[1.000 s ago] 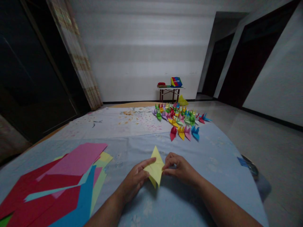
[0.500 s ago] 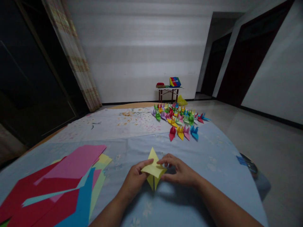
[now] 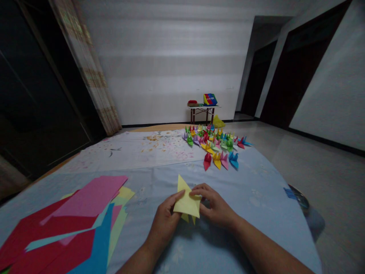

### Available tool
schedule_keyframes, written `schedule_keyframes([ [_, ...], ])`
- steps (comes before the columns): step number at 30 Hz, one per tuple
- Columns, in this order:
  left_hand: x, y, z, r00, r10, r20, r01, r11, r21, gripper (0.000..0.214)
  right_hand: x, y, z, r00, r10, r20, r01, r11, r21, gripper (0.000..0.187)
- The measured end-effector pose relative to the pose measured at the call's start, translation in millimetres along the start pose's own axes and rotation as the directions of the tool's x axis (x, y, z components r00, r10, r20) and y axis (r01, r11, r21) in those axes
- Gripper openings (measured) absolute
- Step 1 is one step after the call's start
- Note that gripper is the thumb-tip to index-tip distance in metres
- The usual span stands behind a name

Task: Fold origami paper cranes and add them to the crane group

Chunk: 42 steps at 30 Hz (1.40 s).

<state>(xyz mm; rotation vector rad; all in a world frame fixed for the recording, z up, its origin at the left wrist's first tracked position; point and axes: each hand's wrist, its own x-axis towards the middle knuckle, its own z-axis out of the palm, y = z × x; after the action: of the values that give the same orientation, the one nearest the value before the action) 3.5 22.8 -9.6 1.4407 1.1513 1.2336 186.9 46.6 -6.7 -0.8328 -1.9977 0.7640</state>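
A partly folded piece of pale yellow origami paper (image 3: 186,203) is between my hands, just above the blue cloth. One tall point sticks up at its far end, a wide flap spreads towards me, and two short points show below the flap. My left hand (image 3: 168,215) pinches its left side, thumb on top and the other fingers beneath. On the right edge, my right hand (image 3: 215,205) grips the paper with bent fingers on top and the thumb at the side. The underside of the paper is hidden.
Loose coloured sheets (image 3: 85,201) in pink, red, blue and green lie in a pile at the left. Many folded paper cranes (image 3: 208,139) crowd the table's far right, with a nearer row (image 3: 221,160). A small table (image 3: 203,107) stands by the wall.
The yellow paper's near flap has come down further towards me, covering more of the lower points. The paper has turned slightly, its tall point shifting left. Both hands keep hold.
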Motion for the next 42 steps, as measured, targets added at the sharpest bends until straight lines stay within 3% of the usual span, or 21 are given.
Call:
schedule_keyframes([
  [10,-3.5,3.0,0.5,0.996,0.038,-0.075,-0.034,0.998,0.053,0.040,-1.0,5.4,3.2,0.984,-0.176,-0.037,0.159,0.946,-0.281,0.041],
  [16,-4.4,6.7,2.1,0.992,0.054,-0.113,-0.050,0.998,0.039,0.035,-1.8,1.8,2.1,0.975,-0.221,-0.026,0.201,0.924,-0.324,0.040],
  [25,-8.4,8.3,2.6,0.996,0.053,-0.074,-0.052,0.998,0.018,0.035,-0.4,-1.3,-0.4,0.969,-0.242,-0.043,0.219,0.928,-0.301,0.029],
  [29,-8.7,6.1,3.2,0.998,0.050,-0.033,-0.050,0.999,0.004,0.038,0.3,-3.0,-0.4,0.977,-0.204,-0.064,0.188,0.963,-0.193,0.027],
  [34,-9.7,5.5,5.4,1.000,0.005,-0.016,-0.005,1.000,-0.019,0.044,1.5,-5.2,2.3,0.993,-0.058,-0.100,0.055,0.998,-0.026,0.017],
  [42,-8.2,6.2,8.1,0.999,-0.026,-0.033,0.025,0.999,-0.020,0.039,2.5,-4.0,4.0,0.975,0.192,-0.112,-0.191,0.981,0.012,0.026],
])
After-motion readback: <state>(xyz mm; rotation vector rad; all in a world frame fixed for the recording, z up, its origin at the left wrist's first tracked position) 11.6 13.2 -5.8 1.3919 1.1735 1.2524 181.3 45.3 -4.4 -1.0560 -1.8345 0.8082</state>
